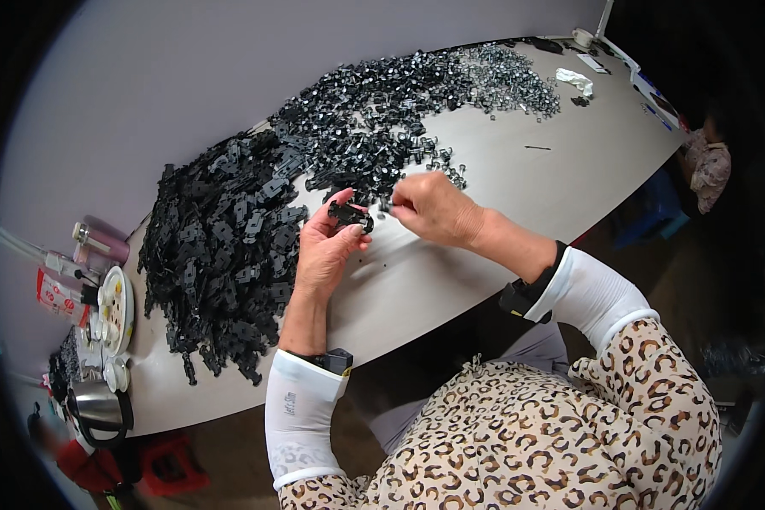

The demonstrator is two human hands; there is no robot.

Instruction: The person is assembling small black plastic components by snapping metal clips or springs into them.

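My left hand [323, 251] grips a small black plastic piece [349, 216], shaped like a toy car chassis, between thumb and fingers above the table. Close to its right is my right hand [438, 208], closed with the fingertips pinched together; what they hold, if anything, is too small and blurred to name. A large heap of flat black plastic pieces [221, 229] spreads to the left of my hands. Beyond them lies a pile of small black and silver wheel-like parts [357, 127], with tiny shiny metal-looking pieces [510, 81] at its far right end.
The pale table [484, 153] runs along a wall. At its left end stand a plate [121, 310], a metal kettle [99, 406] and a pink bottle [102, 240]. A crumpled white tissue [575, 82] lies far right. Another person [707, 166] sits beyond the right edge.
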